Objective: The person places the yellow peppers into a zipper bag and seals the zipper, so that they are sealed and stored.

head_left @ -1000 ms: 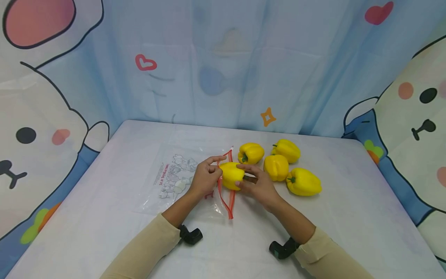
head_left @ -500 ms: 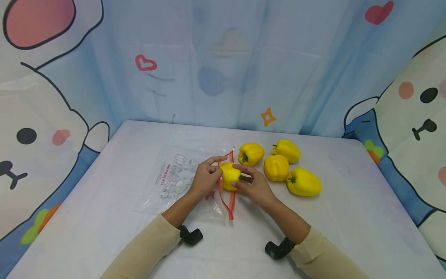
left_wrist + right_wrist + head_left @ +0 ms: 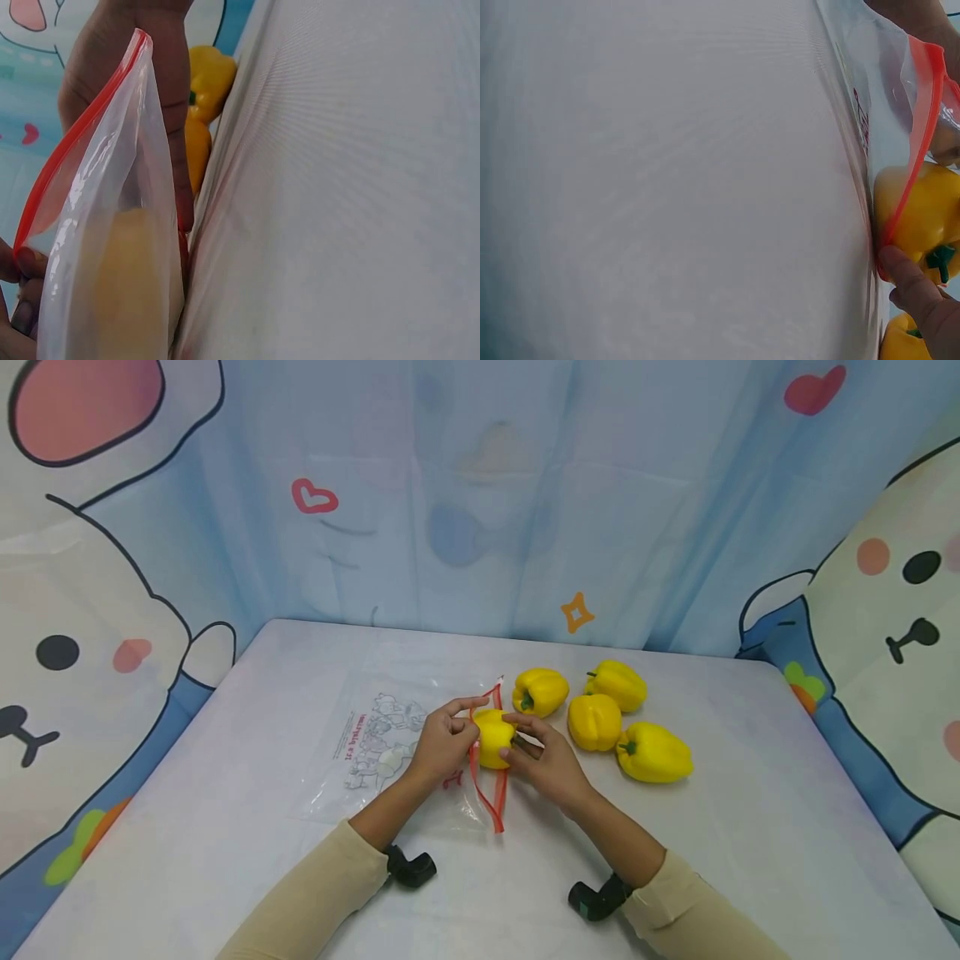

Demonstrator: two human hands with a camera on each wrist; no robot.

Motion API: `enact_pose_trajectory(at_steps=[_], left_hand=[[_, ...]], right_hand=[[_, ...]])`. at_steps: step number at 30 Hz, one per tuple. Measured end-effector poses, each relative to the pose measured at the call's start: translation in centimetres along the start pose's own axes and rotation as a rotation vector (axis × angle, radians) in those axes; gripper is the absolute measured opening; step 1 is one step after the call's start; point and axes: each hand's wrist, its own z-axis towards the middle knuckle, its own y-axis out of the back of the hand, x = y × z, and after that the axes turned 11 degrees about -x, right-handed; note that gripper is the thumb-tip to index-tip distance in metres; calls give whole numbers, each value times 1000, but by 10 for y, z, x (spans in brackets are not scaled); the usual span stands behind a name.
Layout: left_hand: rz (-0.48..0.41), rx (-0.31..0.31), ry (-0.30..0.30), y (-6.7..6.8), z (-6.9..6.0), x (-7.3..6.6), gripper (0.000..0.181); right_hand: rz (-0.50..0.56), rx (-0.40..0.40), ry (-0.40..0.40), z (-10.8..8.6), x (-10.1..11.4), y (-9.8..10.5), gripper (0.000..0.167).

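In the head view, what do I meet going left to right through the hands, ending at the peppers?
Drawing printed on the bag, left hand, pepper at the bag's mouth, right hand, rightmost pepper.

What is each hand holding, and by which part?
Left hand: the clear bag, pinched at its red rim. Right hand: a yellow pepper, held near its stem.

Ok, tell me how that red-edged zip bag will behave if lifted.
The zip bag is probably floppy: its clear film wrinkles. Its glossy surface suggests it may feel slippery. Lifted, it would likely sag under the yellow bell pepper in its mouth.
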Motion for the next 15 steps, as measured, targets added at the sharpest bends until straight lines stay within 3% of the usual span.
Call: enact_pose_trajectory(at_steps=[7, 15], left_hand=[[-38, 16, 14, -1, -1, -1, 41], [-91, 52, -2, 1, -1, 0, 42]], right_hand=[[-31, -52, 30, 0, 0, -5, 50], [-31, -97, -5, 1, 5, -13, 50]])
